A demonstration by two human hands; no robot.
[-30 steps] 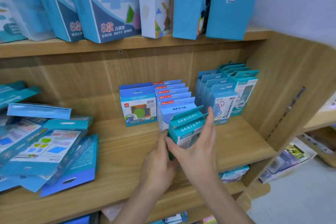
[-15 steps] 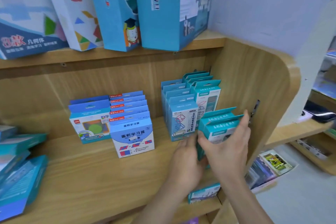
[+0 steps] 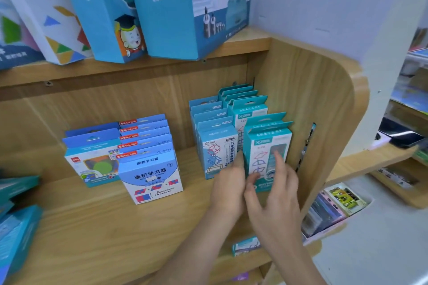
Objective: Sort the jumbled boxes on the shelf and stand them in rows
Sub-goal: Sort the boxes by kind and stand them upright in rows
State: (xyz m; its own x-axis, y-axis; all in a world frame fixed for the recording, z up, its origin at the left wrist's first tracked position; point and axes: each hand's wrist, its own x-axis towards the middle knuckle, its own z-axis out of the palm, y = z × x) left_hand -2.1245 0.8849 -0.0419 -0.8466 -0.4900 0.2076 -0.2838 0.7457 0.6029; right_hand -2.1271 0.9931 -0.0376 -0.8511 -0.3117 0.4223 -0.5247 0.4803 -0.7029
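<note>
Teal boxes (image 3: 268, 143) stand upright at the front of the 3 o'clock row; 4 rows up. Right hand (image 3: 275, 194) spread, fingers flat on the front face; left hand (image 3: 228, 183) flat against the side. Jumbled pile (image 3: 18, 227) at 9 o'clock not yet sorted.

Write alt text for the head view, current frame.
Two hands steady a pair of upright teal boxes at the front of the rightmost row on a wooden shelf: left hand against their left edge, right hand spread on the front. Rows of blue boxes stand to the left.
</note>
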